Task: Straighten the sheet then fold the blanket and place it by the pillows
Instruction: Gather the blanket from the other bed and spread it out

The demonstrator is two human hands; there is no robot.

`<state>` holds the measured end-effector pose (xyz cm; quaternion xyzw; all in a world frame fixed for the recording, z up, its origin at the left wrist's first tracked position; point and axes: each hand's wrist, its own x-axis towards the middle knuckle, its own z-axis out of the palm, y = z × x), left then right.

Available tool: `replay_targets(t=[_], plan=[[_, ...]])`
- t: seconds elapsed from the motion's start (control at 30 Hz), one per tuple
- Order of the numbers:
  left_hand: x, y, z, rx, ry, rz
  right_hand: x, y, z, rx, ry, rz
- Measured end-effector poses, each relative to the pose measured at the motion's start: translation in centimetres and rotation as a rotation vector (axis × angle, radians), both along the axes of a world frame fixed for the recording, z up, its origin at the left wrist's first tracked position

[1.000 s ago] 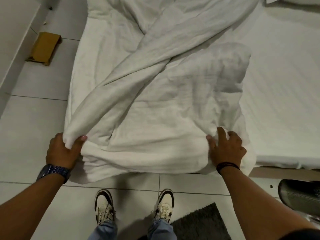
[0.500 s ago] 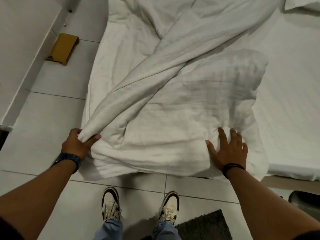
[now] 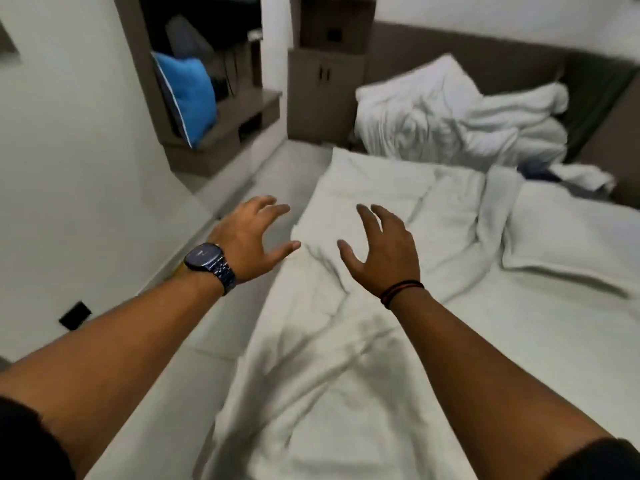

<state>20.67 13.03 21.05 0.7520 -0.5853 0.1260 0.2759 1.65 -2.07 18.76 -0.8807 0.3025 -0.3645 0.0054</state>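
Note:
A white blanket (image 3: 332, 368) lies crumpled along the left side of the bed, running from the near edge up toward the headboard. The white sheet (image 3: 540, 327) shows bare on the right. My left hand (image 3: 251, 237), with a watch on the wrist, hovers open over the blanket's left edge. My right hand (image 3: 382, 252), with a dark wristband, is held open above the blanket's middle. Neither hand holds any cloth. White pillows (image 3: 450, 116) are heaped against the brown headboard (image 3: 502, 67) at the far end.
A tiled floor strip (image 3: 221, 306) runs between the bed and the white wall (image 3: 69, 168) on the left. A blue cushion (image 3: 188, 95) stands on a brown shelf unit at the back left. A brown bedside cabinet (image 3: 323, 95) stands beside the pillows.
Both hands have let go of the blanket's near end and are lifted, fingers spread, stretched forward over it. The view has swung up from the bed's foot toward the headboard.

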Motion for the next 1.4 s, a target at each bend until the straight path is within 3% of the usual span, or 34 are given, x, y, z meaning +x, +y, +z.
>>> replay_targets(t=[0.23,0.5,0.8,0.93,1.17,1.4], plan=[[11.9,4.7,13.4,-0.218,-0.15,0.072,14.9,4.5,13.8,-0.201,-0.152,0.026],[26.5,6.5,21.1,-0.204,-0.295,0.048,28.3,5.6,19.2,-0.195,-0.271,-0.146],[35.2,-4.0,22.2,-0.179,-0.328,0.011,34.6,-3.2,22.0,-0.295,-0.214,-0.26],[38.6,-8.0,22.5,-0.141,-0.363,0.015,37.7,-8.3,22.7,-0.203,-0.187,-0.274],[46.0,-18.6,23.7,-0.005,-0.335,-0.01,45.4,-18.1,23.1,0.007,0.138,-0.275],[55.1,-32.8,23.4,-0.118,-0.291,-0.106,53.6,-29.7,22.6,-0.063,0.051,-0.353]])
